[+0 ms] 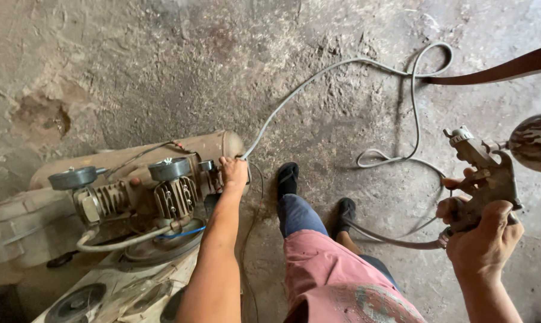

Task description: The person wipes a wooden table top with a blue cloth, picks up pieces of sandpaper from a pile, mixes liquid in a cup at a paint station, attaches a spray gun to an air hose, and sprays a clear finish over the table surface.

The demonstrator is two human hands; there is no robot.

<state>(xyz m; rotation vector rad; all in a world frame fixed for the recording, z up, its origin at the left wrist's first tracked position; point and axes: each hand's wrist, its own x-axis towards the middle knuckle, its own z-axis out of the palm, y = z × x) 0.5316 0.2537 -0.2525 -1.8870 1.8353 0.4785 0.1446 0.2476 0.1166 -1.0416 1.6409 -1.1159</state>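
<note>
Head view: your right hand (483, 230) grips the grimy metal spray gun (483, 176) at 3 o'clock—rigid, top-heavy; hold its handle. Your left hand (233, 172), fingers curled, presses the dusty compressor (133, 191) at 9 o'clock.

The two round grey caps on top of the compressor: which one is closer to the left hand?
The right-side cap, above the finned cylinder; the left hand rests just beside it. The other cap sits far toward the compressor's opposite end.

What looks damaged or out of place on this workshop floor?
The concrete floor is rough, with a broken pit at the left. The grey hose lies in loose loops beside the feet. The compressor near the left hand looks dusty and worn.
</note>
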